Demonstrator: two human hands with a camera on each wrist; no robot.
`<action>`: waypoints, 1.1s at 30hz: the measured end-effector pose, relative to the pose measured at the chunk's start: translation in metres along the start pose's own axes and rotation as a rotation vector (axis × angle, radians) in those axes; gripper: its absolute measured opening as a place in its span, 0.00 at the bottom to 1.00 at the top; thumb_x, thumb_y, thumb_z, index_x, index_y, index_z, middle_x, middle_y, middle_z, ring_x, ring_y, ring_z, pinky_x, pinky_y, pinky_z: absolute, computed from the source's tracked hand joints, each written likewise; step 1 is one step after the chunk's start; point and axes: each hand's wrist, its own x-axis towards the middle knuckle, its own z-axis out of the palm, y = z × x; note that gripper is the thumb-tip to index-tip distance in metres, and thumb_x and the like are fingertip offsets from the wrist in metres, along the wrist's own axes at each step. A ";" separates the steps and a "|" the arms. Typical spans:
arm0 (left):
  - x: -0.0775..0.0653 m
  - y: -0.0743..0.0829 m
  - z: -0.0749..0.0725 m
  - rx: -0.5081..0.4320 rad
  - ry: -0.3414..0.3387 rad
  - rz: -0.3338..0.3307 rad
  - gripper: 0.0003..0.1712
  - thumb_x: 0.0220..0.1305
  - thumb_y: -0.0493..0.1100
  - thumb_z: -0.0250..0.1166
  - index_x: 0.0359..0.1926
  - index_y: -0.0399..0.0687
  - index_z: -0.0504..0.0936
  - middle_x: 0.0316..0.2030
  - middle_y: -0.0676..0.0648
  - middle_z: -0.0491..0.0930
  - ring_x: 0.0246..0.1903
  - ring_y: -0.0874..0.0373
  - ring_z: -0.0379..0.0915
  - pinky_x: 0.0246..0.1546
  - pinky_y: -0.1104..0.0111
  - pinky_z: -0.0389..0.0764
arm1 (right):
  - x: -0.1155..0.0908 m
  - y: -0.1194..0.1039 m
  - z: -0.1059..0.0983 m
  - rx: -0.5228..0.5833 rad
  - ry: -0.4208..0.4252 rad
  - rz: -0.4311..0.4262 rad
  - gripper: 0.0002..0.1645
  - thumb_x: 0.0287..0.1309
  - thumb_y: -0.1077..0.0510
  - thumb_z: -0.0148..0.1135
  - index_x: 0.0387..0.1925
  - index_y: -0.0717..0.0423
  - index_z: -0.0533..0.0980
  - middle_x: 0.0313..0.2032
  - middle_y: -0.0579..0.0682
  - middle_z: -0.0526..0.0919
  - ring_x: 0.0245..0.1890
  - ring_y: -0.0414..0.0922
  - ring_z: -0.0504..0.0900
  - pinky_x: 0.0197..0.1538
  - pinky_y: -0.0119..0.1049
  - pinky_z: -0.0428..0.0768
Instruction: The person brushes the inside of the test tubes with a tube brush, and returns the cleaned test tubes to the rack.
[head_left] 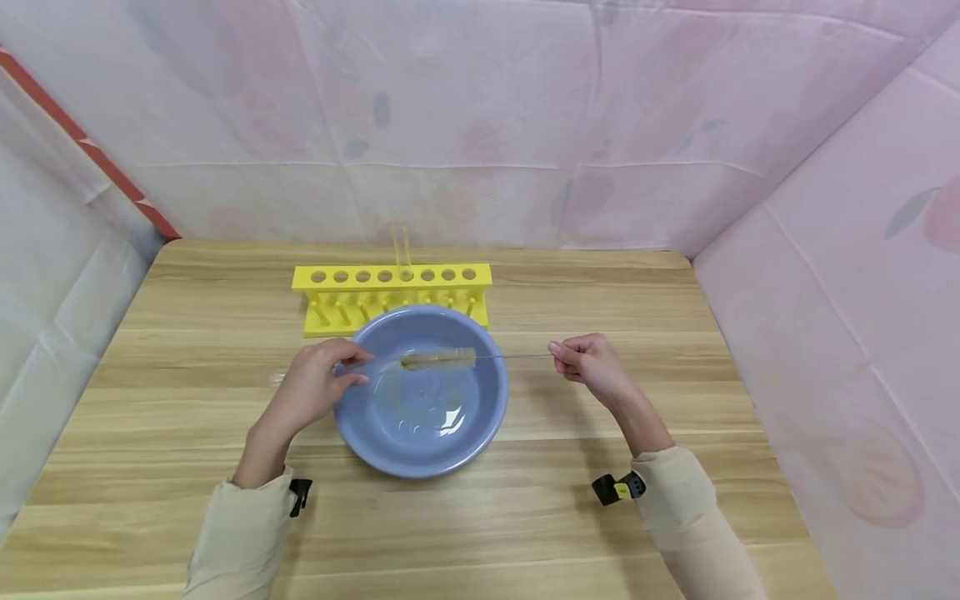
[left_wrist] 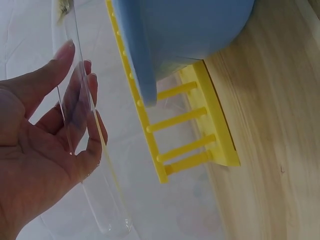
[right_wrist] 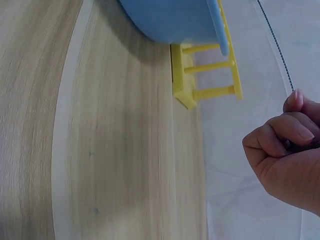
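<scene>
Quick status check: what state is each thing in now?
Left hand: gripping the held tube
Right hand: pinching the brush by its handle
Held tube: roughly level, partly over basin
Brush: bristles apparently inside the held tube
Basin: contains some liquid
Rack: standing upright
Rack tube: standing in the rack

Two hands, two clear tubes, one brush, one blue basin, one yellow rack with eight holes, one tabletop.

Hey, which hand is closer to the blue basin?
Left. Your left hand is over the left rim of the blue basin; your right hand is beyond its right side.
</scene>
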 end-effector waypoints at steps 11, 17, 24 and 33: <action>0.004 0.005 -0.004 0.033 0.029 0.018 0.13 0.43 0.28 0.71 0.34 0.35 0.82 0.30 0.44 0.80 0.29 0.52 0.73 0.32 0.59 0.74 | 0.015 -0.018 0.031 -0.017 -0.011 0.038 0.25 0.64 0.60 0.52 0.14 0.70 0.65 0.10 0.45 0.58 0.11 0.37 0.50 0.19 0.29 0.53; 0.006 0.011 -0.006 0.037 0.037 0.012 0.12 0.43 0.28 0.71 0.34 0.36 0.82 0.30 0.44 0.80 0.30 0.51 0.74 0.33 0.59 0.74 | 0.019 -0.027 0.047 0.050 -0.015 0.053 0.24 0.63 0.63 0.51 0.11 0.65 0.65 0.10 0.46 0.60 0.11 0.37 0.50 0.18 0.28 0.51; 0.012 0.021 0.001 0.010 -0.003 0.003 0.12 0.45 0.28 0.70 0.35 0.35 0.82 0.32 0.42 0.81 0.35 0.49 0.76 0.37 0.58 0.76 | 0.021 -0.034 0.069 0.113 -0.045 0.050 0.24 0.62 0.65 0.51 0.09 0.63 0.67 0.11 0.47 0.63 0.11 0.37 0.51 0.18 0.27 0.51; 0.019 0.035 0.012 -0.031 -0.026 0.033 0.11 0.45 0.29 0.70 0.33 0.36 0.82 0.30 0.44 0.81 0.33 0.51 0.76 0.36 0.60 0.77 | 0.023 -0.039 0.092 0.144 -0.085 0.044 0.25 0.61 0.64 0.53 0.07 0.60 0.68 0.11 0.48 0.66 0.12 0.38 0.53 0.19 0.27 0.52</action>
